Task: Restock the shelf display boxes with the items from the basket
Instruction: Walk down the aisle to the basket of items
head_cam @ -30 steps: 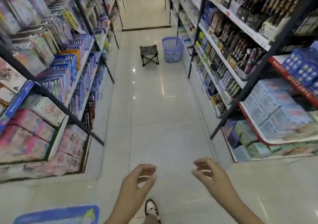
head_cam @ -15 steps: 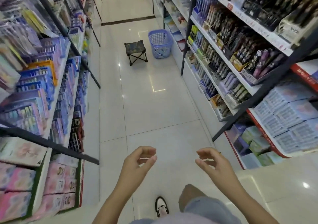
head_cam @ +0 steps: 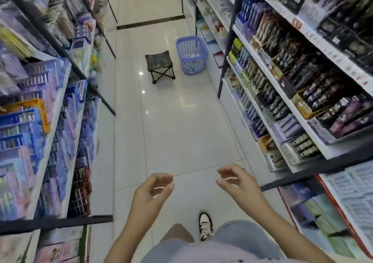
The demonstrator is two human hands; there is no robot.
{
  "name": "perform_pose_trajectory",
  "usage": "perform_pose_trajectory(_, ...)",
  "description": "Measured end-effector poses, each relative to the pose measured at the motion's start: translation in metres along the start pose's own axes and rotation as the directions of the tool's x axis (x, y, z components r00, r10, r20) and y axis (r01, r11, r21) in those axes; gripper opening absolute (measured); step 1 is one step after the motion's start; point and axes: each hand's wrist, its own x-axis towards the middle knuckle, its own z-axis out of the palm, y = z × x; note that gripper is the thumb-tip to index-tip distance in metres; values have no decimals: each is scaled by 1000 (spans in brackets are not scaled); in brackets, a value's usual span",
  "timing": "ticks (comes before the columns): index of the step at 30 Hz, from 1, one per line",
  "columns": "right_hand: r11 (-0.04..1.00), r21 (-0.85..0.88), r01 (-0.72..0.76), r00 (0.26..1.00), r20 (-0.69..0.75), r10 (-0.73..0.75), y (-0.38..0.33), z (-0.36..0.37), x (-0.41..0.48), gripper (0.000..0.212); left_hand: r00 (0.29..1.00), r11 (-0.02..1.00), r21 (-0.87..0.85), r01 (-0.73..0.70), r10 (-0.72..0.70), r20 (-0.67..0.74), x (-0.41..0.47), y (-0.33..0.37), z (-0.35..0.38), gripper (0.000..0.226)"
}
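Note:
A blue plastic basket (head_cam: 191,55) stands on the aisle floor far ahead, against the right-hand shelving, with small items in its bottom. Display boxes (head_cam: 314,109) of packaged items fill the right shelves. My left hand (head_cam: 152,194) and my right hand (head_cam: 236,184) are held out in front of me at waist height, well short of the basket. Both have loosely curled fingers and hold nothing.
A small folding stool (head_cam: 160,64) with a camouflage seat stands just left of the basket. Shelves of packaged goods (head_cam: 40,109) line the left side of the aisle. My shoe (head_cam: 205,225) is on the white tile floor (head_cam: 181,133) between the two rows.
I have walked forward along the aisle, so the basket and stool are nearer. Both hands stay raised, loosely curled and holding nothing.

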Motion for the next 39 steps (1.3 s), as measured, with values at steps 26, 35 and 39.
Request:
perform_pose_trajectory(26, 990, -8, -140, 971, -197, 136, -76, -18, 401, 18, 975, 999, 4, -42, 40, 217, 468, 117, -30, 12)
perform_pose_trajectory(35, 1000, 30, -6, 1000, -14, 6, -139, -13, 611, 21, 1000, 1000, -10, 9, -9, 24, 608, 144, -60, 10)
perform_pose_trajectory(39, 997, 15, 80, 993, 83, -81, -177, 4, 695, 21, 997, 998, -30, 59, -60, -48, 661, 147, -79, 12)
